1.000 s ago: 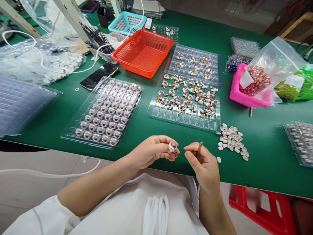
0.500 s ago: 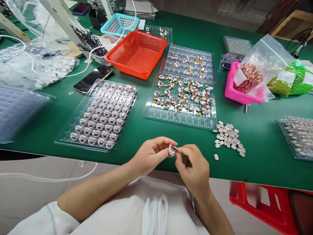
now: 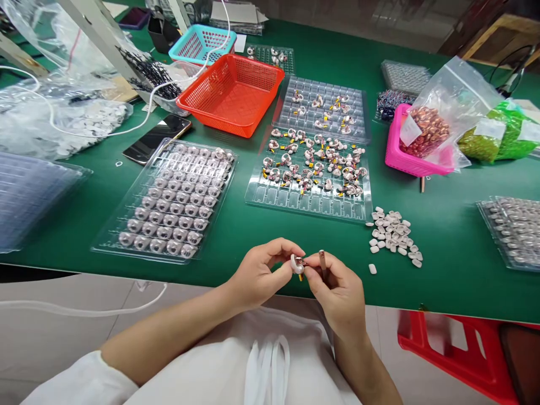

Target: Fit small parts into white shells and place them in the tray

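My left hand [image 3: 262, 269] pinches a small white earbud shell [image 3: 296, 265] between thumb and fingertips, just off the table's front edge. Reddish-brown electronics show at its opening, and a yellow bit hangs below. My right hand [image 3: 340, 289] is closed. Its thumb and index fingertip meet at the shell's open side, and metal tweezers [image 3: 323, 264] stick up between its fingers. Beyond both hands, a clear tray [image 3: 270, 194] carries many similar white pieces with wires and yellow tabs. To the right lies a pile of small white caps [image 3: 394, 232].
On the left sits a clear tray of round shiny parts [image 3: 169, 202], with a phone [image 3: 156, 138] behind it. An orange basket [image 3: 232, 95], a blue basket [image 3: 202, 44] and a pink basket [image 3: 392, 149] stand farther back. A red stool [image 3: 455, 349] is below the table edge.
The tweezers have swung from pointing at the earbud shell to standing upright in my right hand. Right thumb and index finger now touch the shell's inner parts; the yellow bit has come into view.
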Available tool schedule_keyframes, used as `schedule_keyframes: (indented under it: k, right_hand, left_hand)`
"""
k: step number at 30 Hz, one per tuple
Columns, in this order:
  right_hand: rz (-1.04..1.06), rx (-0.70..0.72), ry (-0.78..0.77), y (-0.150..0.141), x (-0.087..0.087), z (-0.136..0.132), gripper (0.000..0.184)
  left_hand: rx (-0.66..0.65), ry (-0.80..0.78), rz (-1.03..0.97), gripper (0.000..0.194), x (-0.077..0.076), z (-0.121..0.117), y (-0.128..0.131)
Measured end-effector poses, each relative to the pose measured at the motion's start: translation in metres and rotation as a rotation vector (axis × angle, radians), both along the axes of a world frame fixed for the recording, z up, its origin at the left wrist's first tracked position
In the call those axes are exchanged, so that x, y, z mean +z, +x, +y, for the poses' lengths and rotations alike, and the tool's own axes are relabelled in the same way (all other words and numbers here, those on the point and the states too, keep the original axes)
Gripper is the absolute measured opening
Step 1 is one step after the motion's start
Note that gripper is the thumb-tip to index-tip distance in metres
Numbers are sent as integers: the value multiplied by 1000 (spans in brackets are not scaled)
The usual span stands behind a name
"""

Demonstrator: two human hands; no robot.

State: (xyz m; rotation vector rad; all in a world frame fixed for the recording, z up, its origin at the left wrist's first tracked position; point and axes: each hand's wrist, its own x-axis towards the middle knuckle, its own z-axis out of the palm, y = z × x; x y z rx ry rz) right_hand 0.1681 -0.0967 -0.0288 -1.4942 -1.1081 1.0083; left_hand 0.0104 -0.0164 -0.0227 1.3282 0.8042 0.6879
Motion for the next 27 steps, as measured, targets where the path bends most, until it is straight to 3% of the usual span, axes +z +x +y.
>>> schedule_keyframes:
  k: [3,11,16,23,27]
  right_hand:
    - [-5,-1,49,-4,0,-1,10]
    - [-66,-136,186,-15,-4,-3,9]
    - [-230,-180,253,-16,-5,-2,14]
    - [-383,-17,245,-4,6,2,16]
    - [-320,58,184,4,14,3,12]
  left_hand:
    - [10,-121,-116,13,2,0,2]
    - [35,-156,-192,17,-1,-6,7]
    - [33,-169,-184,15,0,-9,7]
    - [-65,-21,-1,7,8,-3,-1]
    - [-78,34,55,10,12,0,-2]
